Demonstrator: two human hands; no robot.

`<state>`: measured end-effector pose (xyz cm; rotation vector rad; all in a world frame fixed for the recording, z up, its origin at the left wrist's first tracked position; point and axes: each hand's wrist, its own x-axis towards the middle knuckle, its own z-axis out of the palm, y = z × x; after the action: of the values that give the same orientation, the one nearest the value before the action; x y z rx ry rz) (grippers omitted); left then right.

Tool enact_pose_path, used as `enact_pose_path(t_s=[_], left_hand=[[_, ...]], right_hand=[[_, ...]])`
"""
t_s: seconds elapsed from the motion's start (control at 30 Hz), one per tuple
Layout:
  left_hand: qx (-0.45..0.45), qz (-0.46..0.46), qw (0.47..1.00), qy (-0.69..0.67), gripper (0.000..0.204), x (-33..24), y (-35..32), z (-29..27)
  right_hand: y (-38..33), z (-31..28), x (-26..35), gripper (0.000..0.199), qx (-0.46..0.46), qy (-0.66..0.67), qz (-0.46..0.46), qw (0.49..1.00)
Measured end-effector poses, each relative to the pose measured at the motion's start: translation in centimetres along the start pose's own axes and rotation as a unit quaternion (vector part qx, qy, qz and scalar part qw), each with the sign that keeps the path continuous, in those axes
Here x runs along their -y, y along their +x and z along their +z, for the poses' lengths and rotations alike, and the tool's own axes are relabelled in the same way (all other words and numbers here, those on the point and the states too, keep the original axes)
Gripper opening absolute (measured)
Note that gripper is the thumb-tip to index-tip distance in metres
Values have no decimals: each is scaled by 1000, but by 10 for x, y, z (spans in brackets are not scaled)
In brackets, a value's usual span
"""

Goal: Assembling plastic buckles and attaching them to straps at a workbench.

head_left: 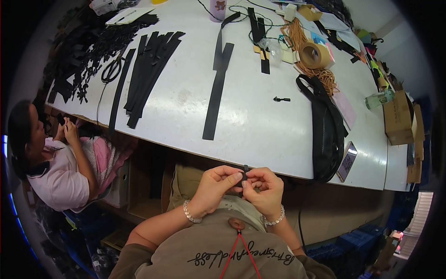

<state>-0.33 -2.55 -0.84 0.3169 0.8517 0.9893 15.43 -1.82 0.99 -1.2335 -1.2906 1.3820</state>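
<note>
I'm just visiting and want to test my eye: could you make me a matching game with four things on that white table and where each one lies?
Things:
1. scissors
2. roll of tape
3. black bag
4. clear bottle

Places:
A. at the near edge, beside a phone
B. at the right edge, next to a cardboard box
C. far left, among black strips
D. far side, by tan cord

Pairs: 1-C, 2-D, 3-A, 4-B
</note>
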Motion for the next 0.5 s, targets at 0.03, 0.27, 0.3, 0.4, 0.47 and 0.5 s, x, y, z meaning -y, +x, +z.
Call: enact_pose_path(t_s=[0.03, 0.27, 0.3, 0.4, 0.47, 0.5], left_hand=[[1, -2, 1000, 14, 13, 1, 0, 0], [21, 1, 999, 49, 9, 2, 3, 0], [25, 8, 999, 41, 11, 3, 3, -1], [30, 24, 999, 34, 13, 0, 4, 3], [30, 35, 998, 33, 13, -2, 6, 6], [23, 45, 998, 39, 12, -2, 6, 7]], right_hand=[[-1, 0, 0, 17, -9, 18, 11, 1000], [-3, 4, 4, 19, -67, 58, 1, 996], [-1, 3, 4, 19, -68, 58, -1, 996], [1, 1, 5, 20, -46, 70, -16, 996], [5, -1, 2, 20, -40, 60, -50, 996], [5, -1, 4, 20, -42, 61, -52, 996]])
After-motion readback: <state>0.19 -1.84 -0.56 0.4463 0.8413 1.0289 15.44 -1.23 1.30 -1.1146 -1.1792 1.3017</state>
